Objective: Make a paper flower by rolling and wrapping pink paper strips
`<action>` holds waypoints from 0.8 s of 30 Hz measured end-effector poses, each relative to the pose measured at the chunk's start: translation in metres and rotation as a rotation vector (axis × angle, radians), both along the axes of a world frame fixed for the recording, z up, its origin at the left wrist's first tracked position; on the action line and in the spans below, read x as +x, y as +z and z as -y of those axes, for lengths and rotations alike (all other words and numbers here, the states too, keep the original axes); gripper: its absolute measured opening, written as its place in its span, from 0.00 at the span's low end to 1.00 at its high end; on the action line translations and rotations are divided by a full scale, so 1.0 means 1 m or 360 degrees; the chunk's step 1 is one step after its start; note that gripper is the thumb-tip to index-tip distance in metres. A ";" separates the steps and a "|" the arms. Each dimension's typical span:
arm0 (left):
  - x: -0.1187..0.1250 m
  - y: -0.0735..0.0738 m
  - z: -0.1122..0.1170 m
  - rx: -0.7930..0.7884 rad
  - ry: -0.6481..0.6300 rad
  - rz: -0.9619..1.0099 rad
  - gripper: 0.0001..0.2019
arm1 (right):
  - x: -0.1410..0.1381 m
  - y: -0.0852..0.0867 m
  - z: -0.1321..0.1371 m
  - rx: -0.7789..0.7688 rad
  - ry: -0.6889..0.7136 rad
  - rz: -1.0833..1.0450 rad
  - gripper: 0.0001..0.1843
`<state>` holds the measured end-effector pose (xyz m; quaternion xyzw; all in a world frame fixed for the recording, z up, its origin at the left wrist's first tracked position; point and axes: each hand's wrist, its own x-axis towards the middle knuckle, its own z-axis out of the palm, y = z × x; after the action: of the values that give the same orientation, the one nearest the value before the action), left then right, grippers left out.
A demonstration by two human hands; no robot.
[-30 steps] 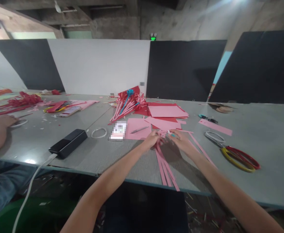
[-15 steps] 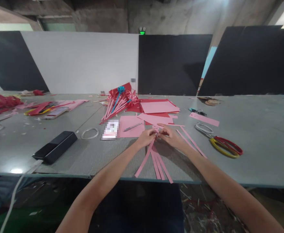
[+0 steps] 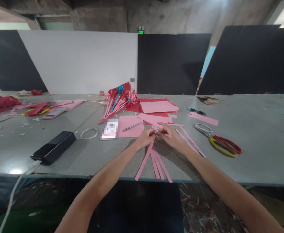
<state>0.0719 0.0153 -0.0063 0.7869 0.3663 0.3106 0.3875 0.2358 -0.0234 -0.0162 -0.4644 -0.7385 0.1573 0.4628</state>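
Note:
Several pink paper strips (image 3: 157,163) fan out toward the table's front edge, their upper ends gathered between my hands. My left hand (image 3: 146,137) is closed, its fingers pinching a pink strip. From the other side my right hand (image 3: 168,133) pinches at the same strips, its fingertips almost touching the left ones. A small curled pink piece shows just above the fingertips; its exact shape is hidden. Two loose pink strips (image 3: 192,142) lie right of my right hand. Behind my hands are a pink sheet (image 3: 153,119) and a pen (image 3: 131,127) on a pink square (image 3: 124,120).
Scissors with red and yellow handles (image 3: 223,146) lie at right, smaller scissors (image 3: 196,111) behind them. A black power bank (image 3: 55,147) with a white cable, a tape ring (image 3: 88,133) and a phone (image 3: 109,129) are at left. A bundle of paper flowers (image 3: 119,102) lies at the back.
The view has shifted slightly. The lower end of the leftmost strip has swung a little toward the table edge; both hands keep their pinch in nearly the same place.

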 end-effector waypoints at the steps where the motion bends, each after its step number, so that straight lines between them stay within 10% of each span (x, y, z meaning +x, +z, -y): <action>1: 0.000 0.000 0.000 0.0040 -0.0017 -0.0013 0.10 | 0.000 0.000 0.000 0.0000 -0.0007 0.0003 0.23; 18: -0.003 0.003 0.004 0.0221 -0.0112 -0.0011 0.10 | -0.001 -0.005 -0.003 0.0059 -0.0091 0.0010 0.21; 24: -0.003 0.005 0.003 0.0304 0.0000 -0.0051 0.12 | -0.003 0.001 -0.002 -0.0018 -0.0185 0.0062 0.06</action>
<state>0.0685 0.0119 -0.0009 0.8251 0.3411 0.3316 0.3048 0.2329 -0.0219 -0.0153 -0.5121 -0.7183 0.1255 0.4540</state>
